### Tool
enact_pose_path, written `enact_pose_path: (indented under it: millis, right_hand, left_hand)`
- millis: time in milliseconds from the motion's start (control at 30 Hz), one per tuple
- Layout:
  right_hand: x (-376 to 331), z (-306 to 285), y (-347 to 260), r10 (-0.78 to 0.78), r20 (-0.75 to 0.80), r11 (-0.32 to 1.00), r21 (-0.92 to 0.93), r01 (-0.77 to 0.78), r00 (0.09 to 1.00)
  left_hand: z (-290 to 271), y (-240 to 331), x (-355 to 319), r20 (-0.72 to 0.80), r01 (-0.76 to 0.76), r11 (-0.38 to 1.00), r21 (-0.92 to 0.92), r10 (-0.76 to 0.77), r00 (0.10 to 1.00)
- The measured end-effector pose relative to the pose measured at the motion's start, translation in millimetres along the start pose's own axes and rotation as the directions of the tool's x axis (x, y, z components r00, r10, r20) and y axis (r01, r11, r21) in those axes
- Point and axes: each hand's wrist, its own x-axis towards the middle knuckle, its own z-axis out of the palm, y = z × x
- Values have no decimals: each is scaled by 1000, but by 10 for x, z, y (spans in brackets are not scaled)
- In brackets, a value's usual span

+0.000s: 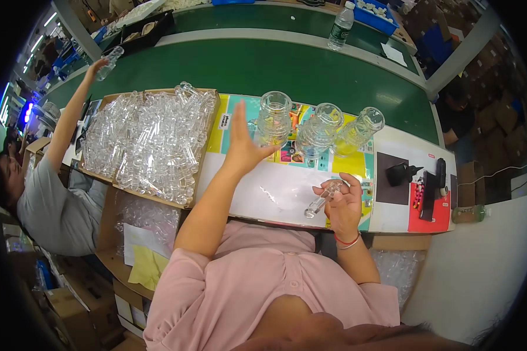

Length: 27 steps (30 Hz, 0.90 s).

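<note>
My left hand (pixel 244 147) is open, fingers stretched and spread, beside the leftmost of three clear ribbed glass vessels (pixel 275 120). Whether it touches that glass I cannot tell. In my right hand (pixel 345 205) is a small clear glass tube piece (pixel 321 202), pinched by its wider end, its narrow end pointing down and left over the white tabletop. The middle glass vessel (pixel 317 131) and the right glass vessel (pixel 360 131) stand in the same row, beyond the right hand. A shallow cardboard box (pixel 207 146) heaped with similar clear glass pieces (pixel 158 137) lies left of my left arm.
A co-worker (pixel 58 199) at the left reaches out with a clear glass piece (pixel 110 61). A black bottle (pixel 401 174) and dark tools (pixel 430 193) lie on the right. A water bottle (pixel 341 26) stands at the back beyond the green bench (pixel 240 67).
</note>
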Motion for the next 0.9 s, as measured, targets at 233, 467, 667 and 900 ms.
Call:
enact_pose_path:
  millis: [233, 467, 667, 900]
  right_hand:
    - [35, 74, 19, -20, 16, 998, -65, 21, 1000]
    - [-11, 314, -111, -25, 237, 999, -16, 29, 971]
    - [-100, 499, -184, 14, 291, 999, -43, -2, 957]
    - [-125, 550, -238, -29, 292, 983, -164, 80, 956]
  left_hand:
    - [-41, -183, 46, 296, 59, 998, -15, -52, 954]
    - [-760, 312, -631, 297, 322, 478, -817, -130, 946]
    - [-860, 534, -809, 383, 334, 526, -782, -17, 924]
    - [-885, 497, -868, 430, 397, 447, -802, -30, 902]
